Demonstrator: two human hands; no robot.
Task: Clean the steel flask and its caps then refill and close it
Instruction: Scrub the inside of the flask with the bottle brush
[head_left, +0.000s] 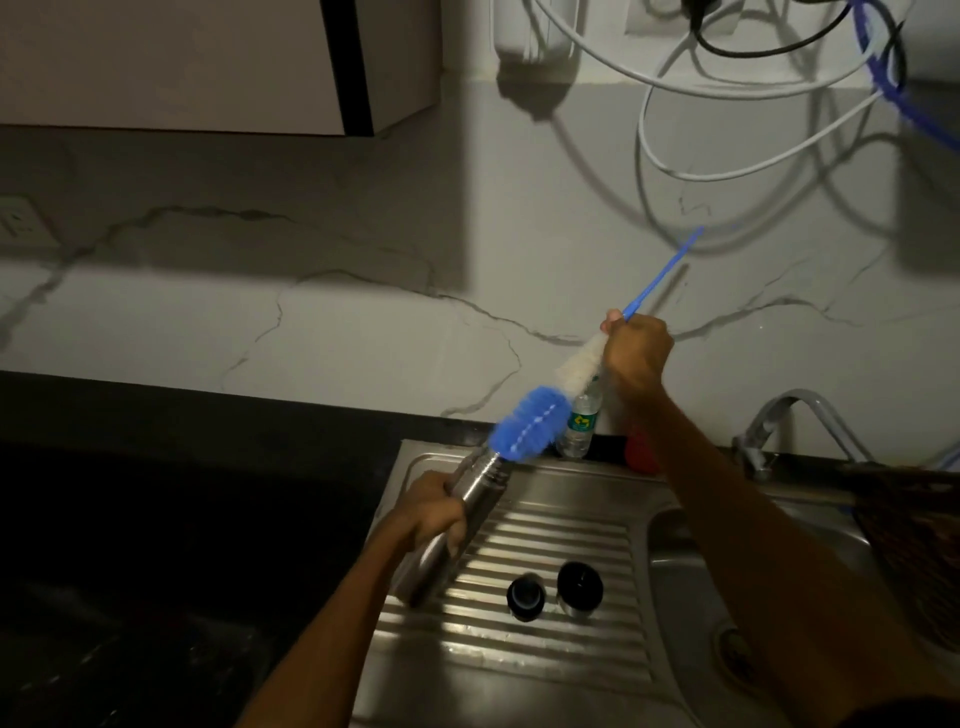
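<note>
Steel, smooth and round, the flask (457, 525) tilts over the ribbed draining board of the sink (550, 654), its open mouth pointing up and right. My left hand (434, 512) wraps its fingers around the flask's middle. Fluffy blue bristles of the bottle brush (530, 423) sit right at the mouth, with white bristles higher up. Two dark round caps (553, 592) rest on the ribs below. My right hand (636, 351) grips the thin blue handle.

Open steel flask (457, 519) tilted over drainboard, two caps (524, 597) upright beside it
</note>
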